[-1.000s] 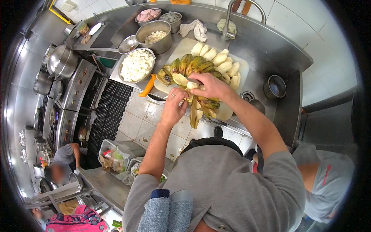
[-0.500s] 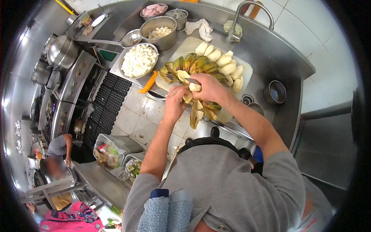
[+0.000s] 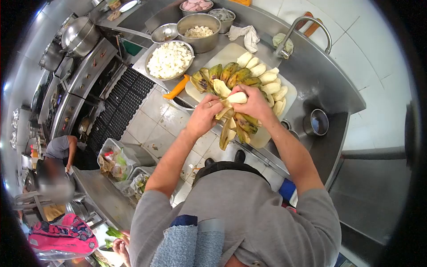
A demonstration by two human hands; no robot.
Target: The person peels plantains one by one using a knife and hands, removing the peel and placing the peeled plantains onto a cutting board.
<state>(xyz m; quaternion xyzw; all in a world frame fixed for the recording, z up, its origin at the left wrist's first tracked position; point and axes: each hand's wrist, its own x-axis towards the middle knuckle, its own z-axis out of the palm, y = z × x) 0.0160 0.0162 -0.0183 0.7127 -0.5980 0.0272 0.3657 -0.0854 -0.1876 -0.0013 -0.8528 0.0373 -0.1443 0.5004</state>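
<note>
My right hand [image 3: 254, 105] is closed on a pale peeled plantain [image 3: 237, 98]; the knife seen in it earlier cannot be made out. Just left of it, my left hand [image 3: 206, 114] pinches a strip of peel [image 3: 223, 111] beside the fruit. Below both hands, opened peels [image 3: 227, 133] hang over the near edge of the white cutting board [image 3: 218, 57]. Green and brown unpeeled plantains [image 3: 240, 76] lie behind my hands, with a row of peeled ones [image 3: 268, 76] along the board's far right side. An orange handle [image 3: 177, 87] sticks out at the left.
A bowl of white chunks [image 3: 169, 60] and a deep pot [image 3: 199, 32] stand left of the board. The faucet [image 3: 307, 20] rises behind the sink, which holds a small pot [image 3: 316, 122]. Bins [image 3: 116, 161] stand lower left, near a crouching person [image 3: 60, 148].
My right hand has drawn the peeled plantain up and away from the peel in my left hand. The knife blade no longer shows. The view has shifted, and the person at far right has left view.
</note>
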